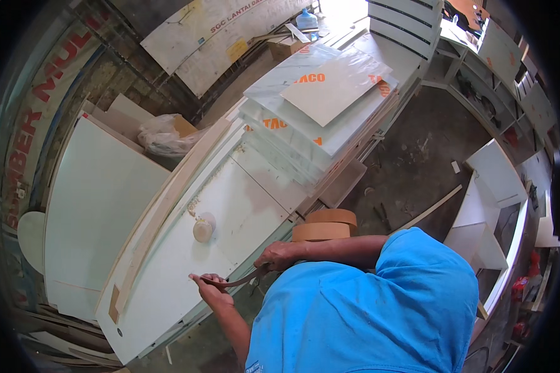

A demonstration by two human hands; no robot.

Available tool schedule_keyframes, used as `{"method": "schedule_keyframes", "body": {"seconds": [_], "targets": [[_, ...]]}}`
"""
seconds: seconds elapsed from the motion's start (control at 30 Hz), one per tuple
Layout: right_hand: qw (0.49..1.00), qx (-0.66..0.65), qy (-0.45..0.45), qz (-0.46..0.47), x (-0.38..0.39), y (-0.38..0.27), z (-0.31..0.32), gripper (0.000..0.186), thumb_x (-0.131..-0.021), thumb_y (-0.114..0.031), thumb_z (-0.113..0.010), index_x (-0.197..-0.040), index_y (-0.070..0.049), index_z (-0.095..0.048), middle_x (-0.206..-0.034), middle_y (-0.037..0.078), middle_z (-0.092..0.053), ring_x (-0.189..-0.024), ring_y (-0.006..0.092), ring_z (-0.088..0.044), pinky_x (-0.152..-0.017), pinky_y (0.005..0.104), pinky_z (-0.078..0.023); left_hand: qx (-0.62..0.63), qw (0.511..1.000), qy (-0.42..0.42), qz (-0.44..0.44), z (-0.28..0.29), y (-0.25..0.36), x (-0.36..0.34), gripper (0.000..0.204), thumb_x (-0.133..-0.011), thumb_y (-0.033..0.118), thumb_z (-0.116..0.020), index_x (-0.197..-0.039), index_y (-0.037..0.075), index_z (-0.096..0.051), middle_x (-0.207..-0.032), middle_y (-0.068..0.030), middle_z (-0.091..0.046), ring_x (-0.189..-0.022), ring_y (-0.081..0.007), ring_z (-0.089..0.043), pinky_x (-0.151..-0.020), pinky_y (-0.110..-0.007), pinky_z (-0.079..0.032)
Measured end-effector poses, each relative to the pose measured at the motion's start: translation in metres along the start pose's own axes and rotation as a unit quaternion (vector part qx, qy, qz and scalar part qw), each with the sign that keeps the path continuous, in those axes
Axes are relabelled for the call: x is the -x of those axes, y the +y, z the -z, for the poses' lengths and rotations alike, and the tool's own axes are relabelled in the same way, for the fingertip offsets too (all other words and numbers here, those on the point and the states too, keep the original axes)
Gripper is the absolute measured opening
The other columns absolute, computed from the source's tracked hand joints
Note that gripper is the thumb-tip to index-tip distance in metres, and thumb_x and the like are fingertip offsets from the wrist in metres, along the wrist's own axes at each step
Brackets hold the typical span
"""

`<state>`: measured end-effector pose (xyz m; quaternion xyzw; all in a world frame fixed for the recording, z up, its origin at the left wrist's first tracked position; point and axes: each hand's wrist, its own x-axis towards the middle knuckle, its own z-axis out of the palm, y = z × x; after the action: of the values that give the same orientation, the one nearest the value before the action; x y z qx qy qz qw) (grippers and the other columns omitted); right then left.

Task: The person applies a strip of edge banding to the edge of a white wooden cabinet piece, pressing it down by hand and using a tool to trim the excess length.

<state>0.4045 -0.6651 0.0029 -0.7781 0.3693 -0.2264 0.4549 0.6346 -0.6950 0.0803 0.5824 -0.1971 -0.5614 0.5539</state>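
Observation:
A thin, dark brown strip [239, 281], which looks like edge banding, runs between my two hands in a slight curve. My left hand [215, 292], palm turned up, is closed on its left end beside the white board [168, 289]. Close to my body, my right hand [276, 255] grips the other end, its fingers partly hidden. Just beyond my right forearm are two wide rolls of tan banding [322, 231], one behind the other. A round cream-coloured tub [203, 230] stands on the white worktop, ahead of my left hand.
Boards wrapped in clear film [330, 93] are stacked at the far end of the worktop. A large pale panel [99, 205] leans at left. White cabinet frames [494, 186] stand to the right. A wooden strip [430, 208] and offcuts lie on the dark floor.

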Motion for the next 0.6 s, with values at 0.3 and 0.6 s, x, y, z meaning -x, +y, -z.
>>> {"method": "schedule_keyframes", "body": {"seconds": [0.3, 0.6], "targets": [[0.992, -0.075, -0.034, 0.099, -0.003, -0.006, -0.023, 0.033, -0.081, -0.026, -0.067, -0.108, -0.007, -0.064, -0.097, 0.018, -0.066, -0.091, 0.0371, -0.063, -0.076, 0.0467, -0.048, -0.275, 0.954, -0.087, 0.084, 0.023, -0.012, -0.024, 0.041, -0.096, 0.042, -0.056, -0.073, 0.008, -0.055, -0.053, -0.0008, -0.044, -0.042, -0.0115, -0.041, -0.039, -0.027, -0.031], [0.962, -0.246, -0.027, 0.112, 0.008, -0.039, -0.016, 0.029, -0.084, -0.022, -0.069, -0.102, 0.000, -0.064, -0.090, 0.012, -0.067, -0.081, 0.0248, -0.064, -0.072, 0.0395, -0.049, -0.468, 0.848, -0.070, -0.237, 0.031, -0.022, -0.040, 0.032, -0.099, 0.030, -0.050, -0.102, 0.000, -0.062, -0.089, -0.0139, -0.060, -0.078, -0.0205, -0.060, -0.064, -0.034, -0.049]]}}
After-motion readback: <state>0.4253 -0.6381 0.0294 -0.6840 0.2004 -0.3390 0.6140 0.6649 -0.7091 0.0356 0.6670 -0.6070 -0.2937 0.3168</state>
